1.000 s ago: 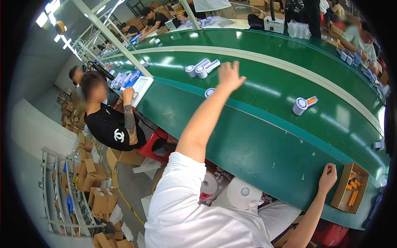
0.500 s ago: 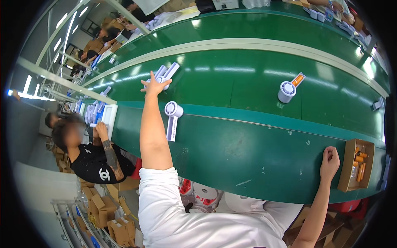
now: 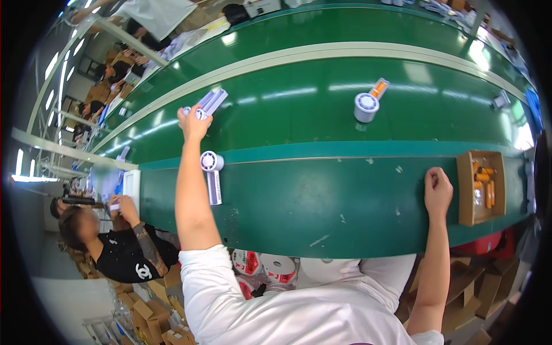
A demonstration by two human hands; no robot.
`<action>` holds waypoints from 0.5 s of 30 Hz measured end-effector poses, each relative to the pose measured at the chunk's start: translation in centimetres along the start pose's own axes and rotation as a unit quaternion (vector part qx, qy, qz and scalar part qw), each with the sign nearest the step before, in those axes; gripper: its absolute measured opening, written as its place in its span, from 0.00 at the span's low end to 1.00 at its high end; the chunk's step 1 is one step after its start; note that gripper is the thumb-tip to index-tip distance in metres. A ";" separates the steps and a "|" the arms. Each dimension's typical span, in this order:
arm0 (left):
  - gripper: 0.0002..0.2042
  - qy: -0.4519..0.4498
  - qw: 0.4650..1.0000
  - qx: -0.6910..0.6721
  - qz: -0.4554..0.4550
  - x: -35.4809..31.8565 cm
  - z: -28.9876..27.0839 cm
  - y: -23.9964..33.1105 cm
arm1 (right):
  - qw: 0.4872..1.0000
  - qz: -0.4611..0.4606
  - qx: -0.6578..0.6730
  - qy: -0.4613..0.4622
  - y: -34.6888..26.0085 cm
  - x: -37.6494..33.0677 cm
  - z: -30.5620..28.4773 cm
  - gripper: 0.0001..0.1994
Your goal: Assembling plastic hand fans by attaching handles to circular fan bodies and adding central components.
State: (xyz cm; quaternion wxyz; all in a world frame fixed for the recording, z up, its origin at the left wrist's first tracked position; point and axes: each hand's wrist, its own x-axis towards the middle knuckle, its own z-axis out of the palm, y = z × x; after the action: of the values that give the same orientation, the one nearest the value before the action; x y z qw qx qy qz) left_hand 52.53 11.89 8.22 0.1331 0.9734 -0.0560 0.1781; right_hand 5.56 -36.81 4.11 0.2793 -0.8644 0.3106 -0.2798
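Note:
My left hand [image 3: 193,123] stretches far out over the green conveyor belt [image 3: 322,121]. Its fingers are curled over the round head of a white and pale blue hand-held fan [image 3: 209,102], whose handle sticks out past the fingertips. A second white fan [image 3: 212,174] lies flat on the near green ledge, just right of my left forearm. Farther right on the belt lies a white fan with an orange handle [image 3: 368,102]. My right hand [image 3: 438,190] rests as a loose fist on the ledge, holding nothing, beside a cardboard box [image 3: 464,190] of orange parts.
A co-worker in a black shirt [image 3: 129,256] sits at my left, hands at a white tray [image 3: 131,187]. Rolls of tape [image 3: 261,265] sit under the ledge. Cardboard boxes [image 3: 144,313] are stacked on the floor. Other people work at the belt's far side.
My left hand has closed from spread fingers onto the fan head on the belt. The view has turned to the right. My right hand stays beside the box.

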 end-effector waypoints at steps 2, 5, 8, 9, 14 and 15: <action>0.29 0.024 0.987 -0.041 0.151 -0.1 -1.4 2.6 | 1.000 -0.010 0.011 0.010 -0.3 0.0 0.5 0.03; 0.27 -0.034 0.949 -0.124 0.289 -2.8 -3.7 12.4 | 1.000 -0.003 -0.012 0.017 0.6 -0.2 0.1 0.02; 0.26 -0.174 0.851 -0.227 0.441 -8.2 -6.5 21.6 | 0.999 -0.004 -0.008 0.033 1.2 0.0 -0.2 0.04; 0.27 -0.199 0.826 -0.237 0.472 -10.6 -7.0 23.9 | 0.999 -0.006 -0.005 0.037 1.3 0.0 -0.1 0.04; 0.26 -0.296 0.677 -0.308 0.599 -21.9 -5.4 34.4 | 0.998 0.019 0.055 0.038 2.1 0.0 -0.5 0.05; 0.26 -0.314 0.655 -0.311 0.613 -23.7 -4.9 36.1 | 0.995 0.035 0.091 0.031 2.4 -0.2 -0.6 0.05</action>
State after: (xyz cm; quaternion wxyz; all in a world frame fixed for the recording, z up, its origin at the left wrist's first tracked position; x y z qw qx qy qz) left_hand 23.24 -19.88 12.71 0.2632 0.6178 -0.7304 -0.1246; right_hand 4.13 -38.43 2.94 0.3566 -0.8152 0.3221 -0.3234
